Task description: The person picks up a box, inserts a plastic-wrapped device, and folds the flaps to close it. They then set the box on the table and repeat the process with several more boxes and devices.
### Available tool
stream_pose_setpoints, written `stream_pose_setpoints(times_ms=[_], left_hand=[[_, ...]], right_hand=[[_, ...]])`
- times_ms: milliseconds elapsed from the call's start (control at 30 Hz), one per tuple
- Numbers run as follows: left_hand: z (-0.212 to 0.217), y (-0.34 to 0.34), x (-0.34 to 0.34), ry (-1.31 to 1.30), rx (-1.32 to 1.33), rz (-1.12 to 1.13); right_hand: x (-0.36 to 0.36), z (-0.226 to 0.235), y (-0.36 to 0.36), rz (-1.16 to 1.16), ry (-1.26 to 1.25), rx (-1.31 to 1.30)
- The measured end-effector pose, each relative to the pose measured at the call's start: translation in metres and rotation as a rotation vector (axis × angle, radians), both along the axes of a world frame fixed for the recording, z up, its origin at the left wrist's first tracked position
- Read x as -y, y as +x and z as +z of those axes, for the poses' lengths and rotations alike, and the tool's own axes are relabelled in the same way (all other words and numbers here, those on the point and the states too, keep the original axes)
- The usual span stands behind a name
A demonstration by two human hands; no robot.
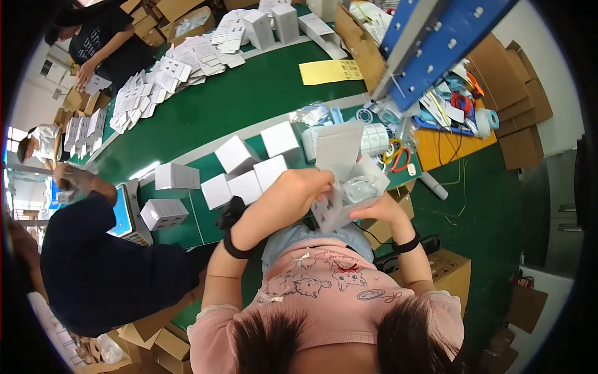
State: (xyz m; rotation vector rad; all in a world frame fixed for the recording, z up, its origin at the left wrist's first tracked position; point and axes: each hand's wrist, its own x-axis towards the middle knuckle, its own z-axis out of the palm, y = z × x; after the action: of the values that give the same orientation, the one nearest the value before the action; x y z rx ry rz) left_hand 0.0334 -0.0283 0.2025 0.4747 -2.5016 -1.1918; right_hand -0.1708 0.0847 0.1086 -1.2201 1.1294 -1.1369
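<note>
In front of me is an open white cardboard box (330,215), tilted, with its lid flap (338,146) standing up. Inside it lies a pale item in clear plastic wrap (361,189); its kind is hard to make out. My left hand (305,187) pinches the box's left rim beside the flap, fingers closed. Around the box's lower right side, my right hand (383,210) grips it with the thumb at the front. Closed white boxes stand just left of my hands, among them one white box (235,154) at the back of the group.
A long green table (249,93) carries piles of flat white cartons (187,62). Near the right end lie red-handled scissors (400,160) and a tape roll (364,116). A blue metal post (430,50) rises there. A co-worker in dark clothes (112,262) sits close at left, beside a scale (129,212).
</note>
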Motion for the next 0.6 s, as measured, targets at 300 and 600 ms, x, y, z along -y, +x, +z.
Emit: stream_pose_setpoints(times_ms=[300, 600], left_hand=[[-0.208, -0.056, -0.029, 0.142, -0.372, 0.296], [-0.182, -0.089, -0.033, 0.732, -0.41, 0.294]], right_hand=[[0.001, -0.135, -0.019, -0.291, -0.066, -0.305], [-0.034, -0.107, -0.016, -0.518, -0.465, 0.218]])
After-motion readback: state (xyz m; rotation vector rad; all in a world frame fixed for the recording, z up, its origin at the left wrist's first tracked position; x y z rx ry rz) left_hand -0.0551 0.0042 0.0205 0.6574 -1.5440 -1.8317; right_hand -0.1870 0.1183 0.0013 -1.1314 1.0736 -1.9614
